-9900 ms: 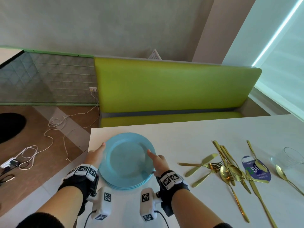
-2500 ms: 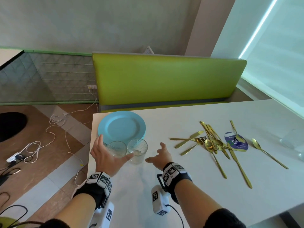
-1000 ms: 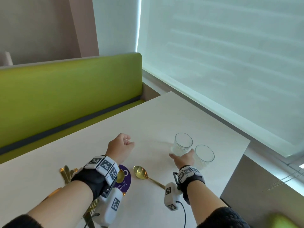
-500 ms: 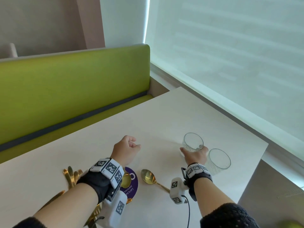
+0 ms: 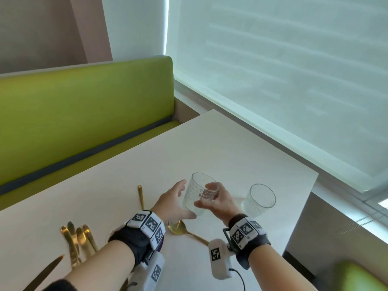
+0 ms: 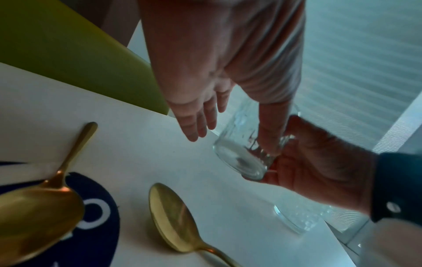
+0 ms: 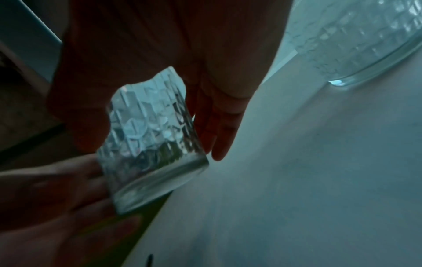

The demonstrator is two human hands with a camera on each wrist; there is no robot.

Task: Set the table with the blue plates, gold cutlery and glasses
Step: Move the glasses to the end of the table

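My right hand (image 5: 206, 196) grips a clear textured glass (image 5: 199, 192) and holds it tilted above the white table (image 5: 210, 148). My left hand (image 5: 178, 199) is open beside it, fingers straight and spread, thumb touching the glass near its base. In the left wrist view the right hand (image 6: 315, 162) curls round the base of the glass (image 6: 237, 159). A second glass (image 5: 260, 199) stands on the table to the right, also seen in the right wrist view (image 7: 365, 36). A gold spoon (image 5: 178, 227) lies under my left wrist. No blue plates are in view.
Gold cutlery (image 5: 77, 242) lies in a pile at the lower left, with a gold knife (image 5: 42, 271) nearer me. A green bench (image 5: 84, 114) runs behind the table. The window blind (image 5: 294, 80) is along the right, close to the table's right edge.
My right hand has lifted the nearer glass off the table and brought it left. My left hand has opened from a fist and come up against the glass.
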